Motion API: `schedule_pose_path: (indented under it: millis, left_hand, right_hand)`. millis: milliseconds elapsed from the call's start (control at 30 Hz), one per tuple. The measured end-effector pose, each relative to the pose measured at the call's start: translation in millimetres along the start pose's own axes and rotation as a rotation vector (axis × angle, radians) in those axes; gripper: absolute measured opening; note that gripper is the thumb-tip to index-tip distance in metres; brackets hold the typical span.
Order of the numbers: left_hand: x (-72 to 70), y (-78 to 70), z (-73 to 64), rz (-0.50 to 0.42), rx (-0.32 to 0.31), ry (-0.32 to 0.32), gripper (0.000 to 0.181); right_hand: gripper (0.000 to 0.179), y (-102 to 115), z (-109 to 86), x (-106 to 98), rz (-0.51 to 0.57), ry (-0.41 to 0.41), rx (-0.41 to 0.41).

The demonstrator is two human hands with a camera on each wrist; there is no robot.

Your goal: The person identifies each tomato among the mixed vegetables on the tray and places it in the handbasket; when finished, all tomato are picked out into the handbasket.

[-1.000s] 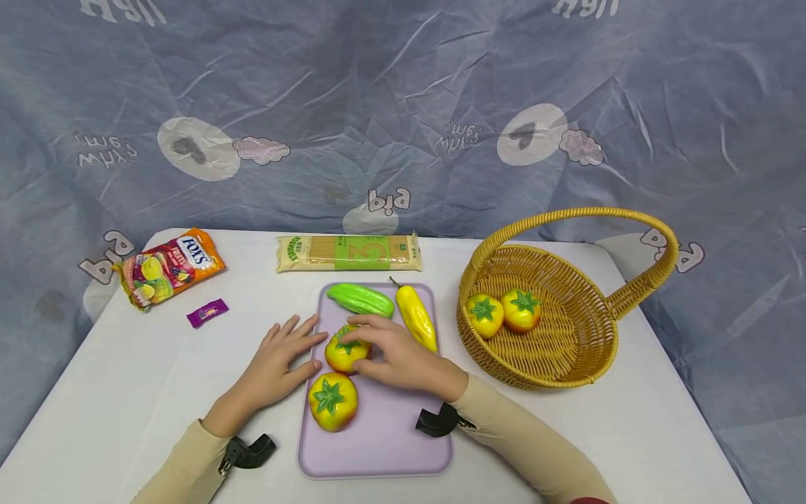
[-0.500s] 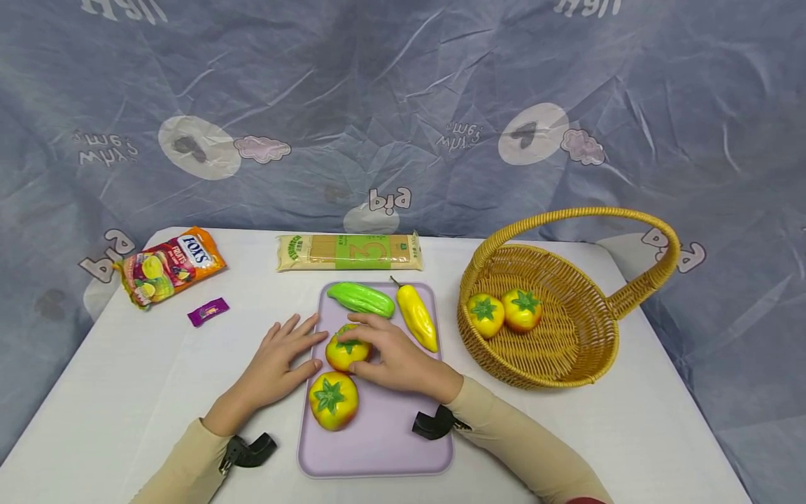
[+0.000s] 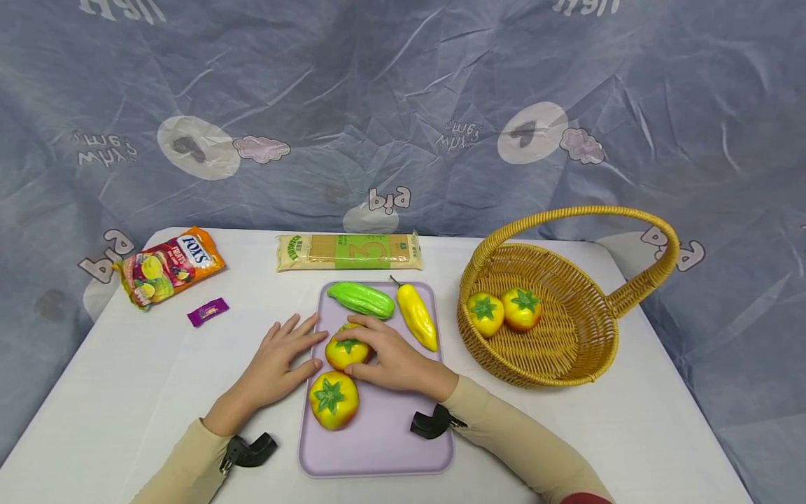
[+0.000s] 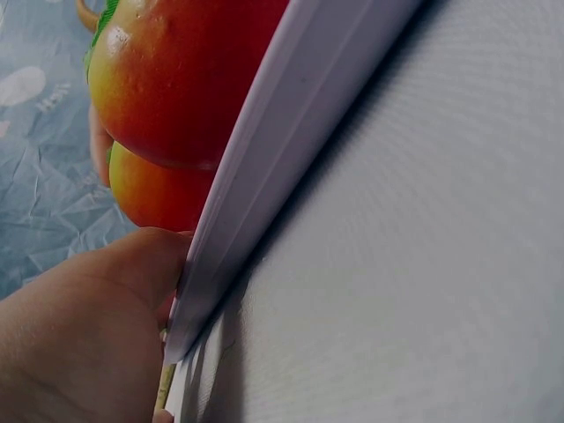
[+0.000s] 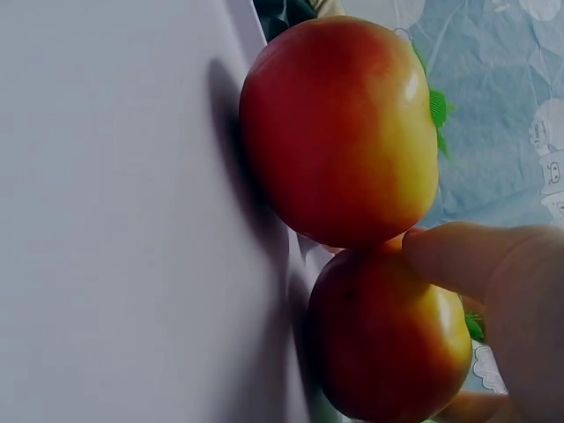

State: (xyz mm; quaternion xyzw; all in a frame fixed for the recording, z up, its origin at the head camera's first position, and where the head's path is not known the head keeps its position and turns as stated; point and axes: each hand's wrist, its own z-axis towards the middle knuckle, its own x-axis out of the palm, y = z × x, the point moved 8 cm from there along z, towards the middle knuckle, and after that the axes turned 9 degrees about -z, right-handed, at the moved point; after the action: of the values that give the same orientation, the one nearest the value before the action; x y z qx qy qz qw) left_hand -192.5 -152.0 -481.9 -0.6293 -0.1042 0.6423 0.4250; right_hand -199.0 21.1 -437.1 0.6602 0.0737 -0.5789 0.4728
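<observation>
My right hand (image 3: 397, 355) grips the farther of two yellow-red toy persimmons on the lilac tray (image 3: 378, 448), thumb on the near side and fingers over the top. That persimmon (image 3: 340, 354) shows red underneath in the right wrist view, with the thumb (image 5: 467, 256) against it. Right in front of it sits the bigger persimmon (image 3: 334, 400), green leaves up. My left hand (image 3: 277, 364) lies with fingers spread at the tray's left edge, its thumb at the rim (image 4: 207, 264) in the left wrist view.
At the tray's far end lie a green vegetable (image 3: 361, 299) and a yellow pepper (image 3: 417, 318). A wicker basket (image 3: 598, 350) with two persimmons stands right. Behind is a noodle pack (image 3: 349, 252); at left are a candy bag (image 3: 173, 268) and a purple-wrapped sweet (image 3: 208, 312).
My right wrist and forearm have shifted slightly to the left, while the fingers stay around the farther persimmon. The left hand and the other things have not moved.
</observation>
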Motion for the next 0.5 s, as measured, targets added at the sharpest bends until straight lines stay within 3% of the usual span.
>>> schedule_pose_path:
  millis: [500]
  left_hand:
    - [-0.7, -0.6, 1.0, 0.003, -0.002, 0.0, 0.049]
  right_hand:
    - [0.046, -4.6, 0.9, 1.9, 0.023, -0.032, -0.006]
